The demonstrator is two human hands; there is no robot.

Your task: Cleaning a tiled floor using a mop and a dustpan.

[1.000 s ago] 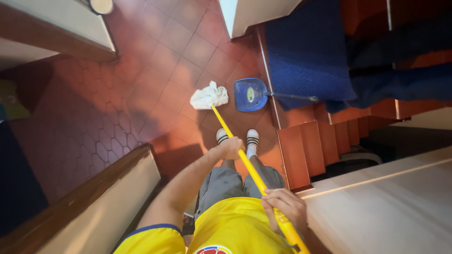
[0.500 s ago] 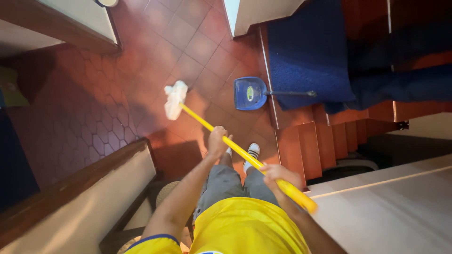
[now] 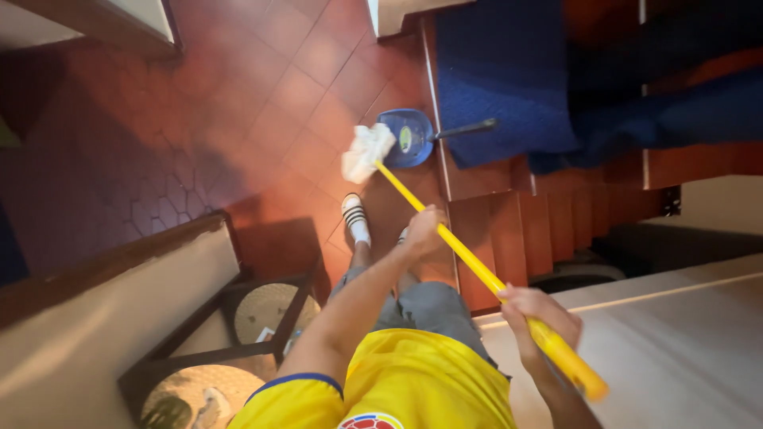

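a yellow mop handle (image 3: 469,258) is gripped by both hands and runs on a slant from the lower right of the frame up to the centre top. the left hand (image 3: 423,230) is wrapped around the shaft at mid-length, its fingers closed on it; the right hand (image 3: 539,316) is clamped on the shaft near its upper end, fingers curled round it. the white mop head (image 3: 366,152) is seen in the upper middle of the frame, on or just above the red tiled floor (image 3: 262,103) — contact cannot be told — and touching or overlapping the near rim of a blue dustpan (image 3: 405,137). the dustpan's dark handle points right, towards a blue mat (image 3: 501,71). one striped slipper (image 3: 355,216) is planted just below the mop head. red stair steps (image 3: 548,230) are seen right of centre, and a dark wooden stand (image 3: 238,334) at the lower left.

a mopping stroke beside the dustpan is judged to be in hand. the next pass calls for the head to be kept clear of the dustpan rim.
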